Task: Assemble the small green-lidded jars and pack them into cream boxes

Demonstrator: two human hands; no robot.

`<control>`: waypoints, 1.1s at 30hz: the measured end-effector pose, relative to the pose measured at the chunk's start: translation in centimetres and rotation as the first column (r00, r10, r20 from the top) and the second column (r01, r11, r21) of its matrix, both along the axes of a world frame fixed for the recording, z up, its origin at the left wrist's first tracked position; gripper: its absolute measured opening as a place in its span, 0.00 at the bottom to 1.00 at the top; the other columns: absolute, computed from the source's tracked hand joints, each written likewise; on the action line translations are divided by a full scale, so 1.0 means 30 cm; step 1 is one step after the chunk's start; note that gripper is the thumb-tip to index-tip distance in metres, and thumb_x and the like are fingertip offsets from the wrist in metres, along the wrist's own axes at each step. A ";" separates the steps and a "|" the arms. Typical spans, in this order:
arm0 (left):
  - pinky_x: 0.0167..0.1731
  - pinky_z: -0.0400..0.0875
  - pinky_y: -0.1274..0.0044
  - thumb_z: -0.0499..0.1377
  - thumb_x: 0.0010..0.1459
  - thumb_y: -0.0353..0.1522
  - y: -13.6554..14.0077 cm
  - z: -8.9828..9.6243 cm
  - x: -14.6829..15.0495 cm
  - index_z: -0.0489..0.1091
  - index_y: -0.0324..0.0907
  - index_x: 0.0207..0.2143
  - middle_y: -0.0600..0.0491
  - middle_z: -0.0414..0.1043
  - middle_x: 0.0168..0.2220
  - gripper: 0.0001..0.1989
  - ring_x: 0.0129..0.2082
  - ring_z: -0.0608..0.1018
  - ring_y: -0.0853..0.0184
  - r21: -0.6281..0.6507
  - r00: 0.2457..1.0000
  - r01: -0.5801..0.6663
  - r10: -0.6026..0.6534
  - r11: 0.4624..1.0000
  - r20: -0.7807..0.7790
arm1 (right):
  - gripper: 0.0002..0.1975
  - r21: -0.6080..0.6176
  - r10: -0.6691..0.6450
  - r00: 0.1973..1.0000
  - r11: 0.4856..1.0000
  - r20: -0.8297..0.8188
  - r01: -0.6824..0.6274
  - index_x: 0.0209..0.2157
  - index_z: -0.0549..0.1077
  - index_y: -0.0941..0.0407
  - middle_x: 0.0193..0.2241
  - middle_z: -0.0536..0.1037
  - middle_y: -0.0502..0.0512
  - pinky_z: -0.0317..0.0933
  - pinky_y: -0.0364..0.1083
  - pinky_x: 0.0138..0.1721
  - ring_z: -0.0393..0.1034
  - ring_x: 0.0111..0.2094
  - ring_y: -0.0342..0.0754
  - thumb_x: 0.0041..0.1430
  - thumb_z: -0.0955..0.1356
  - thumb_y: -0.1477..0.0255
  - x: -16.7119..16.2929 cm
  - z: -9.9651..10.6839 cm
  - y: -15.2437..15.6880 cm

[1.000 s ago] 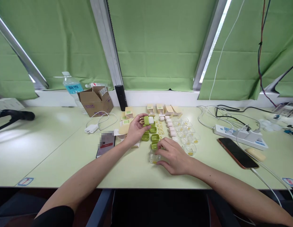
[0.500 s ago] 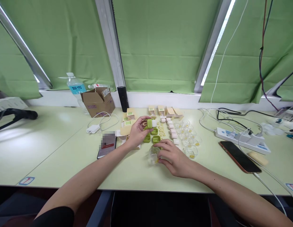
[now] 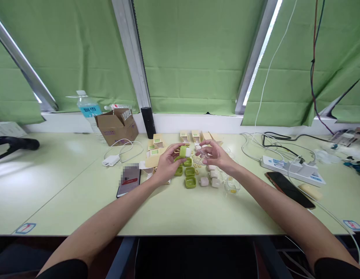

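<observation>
My left hand (image 3: pixel 169 162) is closed around a small green-and-white case (image 3: pixel 184 152) with a pale loop, held above the table. Close to its right, the fingers of my right hand (image 3: pixel 215 155) are curled on a clear plastic cover (image 3: pixel 199 153), partly hidden by the fingers. Below both hands stand several open green square cups (image 3: pixel 190 182). Beside them are small yellow pieces (image 3: pixel 198 166) and white rounded blocks (image 3: pixel 215 182). Several clear covers with yellow marks (image 3: pixel 232 186) stand to the right, partly behind my right forearm.
Cream paper packages (image 3: pixel 154 153) lie left and behind. A phone (image 3: pixel 129 180) is at left, another phone (image 3: pixel 289 190) at right by a white power strip (image 3: pixel 292 170) with cables. A cardboard box (image 3: pixel 117 126), water bottle (image 3: pixel 90 110) and black cylinder (image 3: pixel 148 123) stand at the back.
My right hand has moved up and away from me with the clear cover, from the near table area to beside the green-and-white case. My left hand stays nearly in place.
</observation>
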State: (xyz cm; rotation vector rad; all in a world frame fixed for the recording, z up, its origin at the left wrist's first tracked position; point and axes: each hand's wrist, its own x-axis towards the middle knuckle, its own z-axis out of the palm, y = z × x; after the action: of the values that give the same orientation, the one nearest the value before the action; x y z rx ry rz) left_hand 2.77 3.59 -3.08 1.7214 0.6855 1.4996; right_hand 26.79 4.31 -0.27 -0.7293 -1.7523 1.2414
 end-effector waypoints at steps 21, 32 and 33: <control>0.58 0.71 0.62 0.70 0.54 0.32 -0.022 0.012 -0.015 0.72 0.51 0.59 0.46 0.71 0.56 0.29 0.55 0.75 0.56 0.095 0.961 0.081 -0.053 0.992 -0.272 | 0.30 -0.262 0.258 0.945 0.915 -0.201 -0.305 0.51 0.69 0.53 0.32 0.79 0.47 0.72 0.45 0.37 0.76 0.31 0.43 0.50 0.81 0.67 -0.065 -0.033 0.036; 0.40 0.72 0.72 0.62 0.61 0.34 0.034 0.080 -0.094 0.72 0.44 0.49 0.45 0.74 0.51 0.14 0.44 0.76 0.63 0.207 0.943 -0.301 0.323 0.931 -0.081 | 0.29 -0.199 0.100 0.950 0.966 -0.295 -0.163 0.51 0.70 0.49 0.40 0.81 0.49 0.76 0.52 0.44 0.79 0.37 0.48 0.49 0.80 0.69 -0.046 -0.043 0.066; 0.40 0.72 0.72 0.62 0.60 0.33 0.039 0.086 -0.103 0.72 0.44 0.48 0.46 0.75 0.50 0.13 0.43 0.76 0.64 0.201 0.934 -0.328 0.349 0.923 -0.079 | 0.29 -0.193 0.084 0.953 0.971 -0.292 -0.145 0.51 0.69 0.48 0.39 0.80 0.48 0.76 0.52 0.44 0.79 0.38 0.47 0.49 0.80 0.69 -0.046 -0.043 0.067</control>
State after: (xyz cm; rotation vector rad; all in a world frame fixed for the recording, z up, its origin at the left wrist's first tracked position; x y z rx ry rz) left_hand -0.31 4.77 -0.50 1.9120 0.9710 1.7572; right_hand 25.42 6.33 -1.57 -0.5421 -1.4593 1.5489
